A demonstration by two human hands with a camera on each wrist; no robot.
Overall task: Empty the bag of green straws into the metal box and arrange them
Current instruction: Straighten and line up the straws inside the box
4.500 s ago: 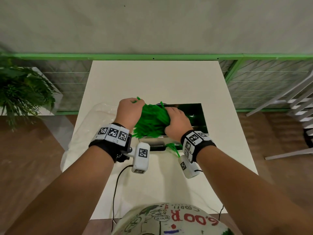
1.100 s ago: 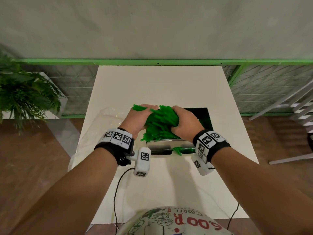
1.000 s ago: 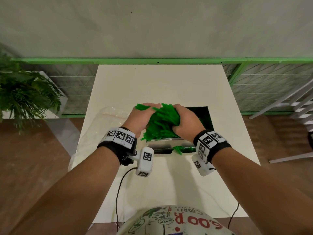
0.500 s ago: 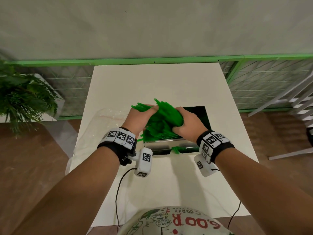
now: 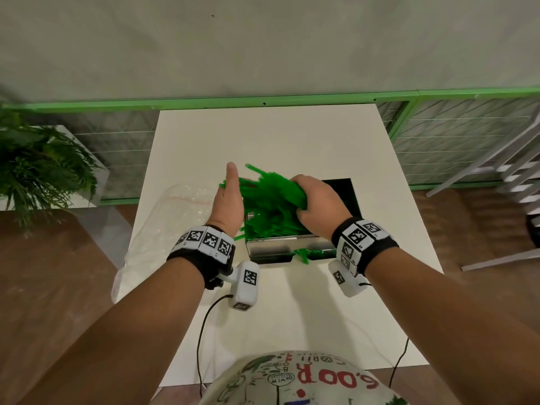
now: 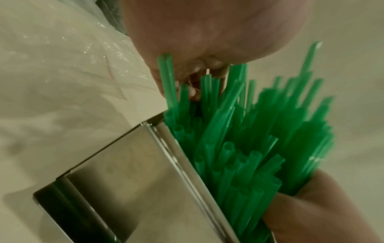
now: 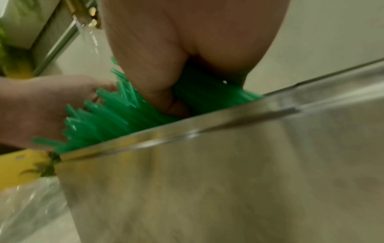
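Observation:
A thick bundle of green straws (image 5: 271, 206) stands tilted in the left end of the metal box (image 5: 280, 251), fanning out above the rim. My right hand (image 5: 317, 200) grips the bundle from the right, thumb and fingers curled round it (image 7: 166, 98). My left hand (image 5: 230, 197) lies flat against the bundle's left side with the thumb straight up; its fingertips (image 6: 197, 75) touch the straw ends. The straws (image 6: 249, 148) lean over the box's shiny wall (image 6: 124, 180). The empty clear bag (image 5: 175, 206) lies on the table left of the box.
The white table (image 5: 277, 135) has bare surface behind and in front of the box. A few loose straws (image 5: 306, 254) show by the box's front wall. A potted plant (image 5: 38, 171) stands left, green railing behind, wrist-camera cables trail at the near edge.
My left hand has let go of the bundle and flattened beside it, thumb raised. The right hand keeps its grip, and the straws fan out more to the upper left.

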